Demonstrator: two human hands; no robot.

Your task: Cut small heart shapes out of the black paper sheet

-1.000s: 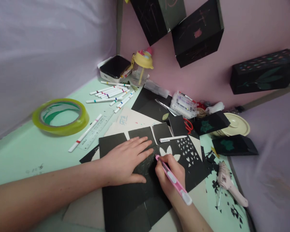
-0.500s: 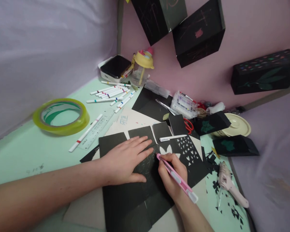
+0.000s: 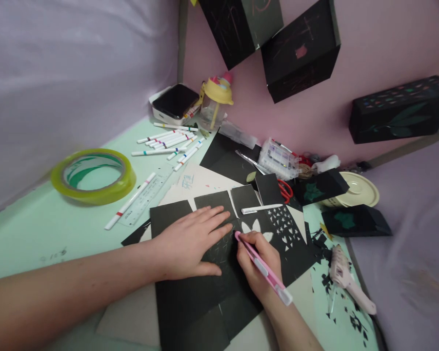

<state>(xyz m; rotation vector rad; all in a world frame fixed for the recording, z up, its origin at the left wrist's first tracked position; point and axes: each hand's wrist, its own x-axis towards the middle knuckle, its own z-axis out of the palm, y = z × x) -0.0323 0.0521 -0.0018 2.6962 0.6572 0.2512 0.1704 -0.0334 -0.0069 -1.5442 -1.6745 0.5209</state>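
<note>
Black card (image 3: 190, 312) with flaps along its far edge lies over paler sheets. My left hand (image 3: 193, 241) rests flat on it, fingers spread and holding nothing. In my right hand (image 3: 259, 265) is a pink craft knife (image 3: 265, 270), its tip down at the card just right of my left fingertips; the blade is too small to make out. Faint line drawings show on the card between my hands. Right of the knife are a petal-shaped cut-out (image 3: 256, 228) and many small cut shapes (image 3: 285, 226). A white pen (image 3: 261, 208) lies across the card above them.
Yellow-green tape (image 3: 126, 183), a ruler (image 3: 142, 200) and several white markers (image 3: 171, 139) lie to the left. Behind are a yellow-lidded cup (image 3: 216, 102) and red-handled scissors (image 3: 286, 191). A glue gun (image 3: 347, 280) and black scraps lie right; black boxes (image 3: 303, 51) stand along the wall.
My right hand and the pink knife have shifted slightly left, and the knife's rear end has swung a little to the left. My left hand stays in place.
</note>
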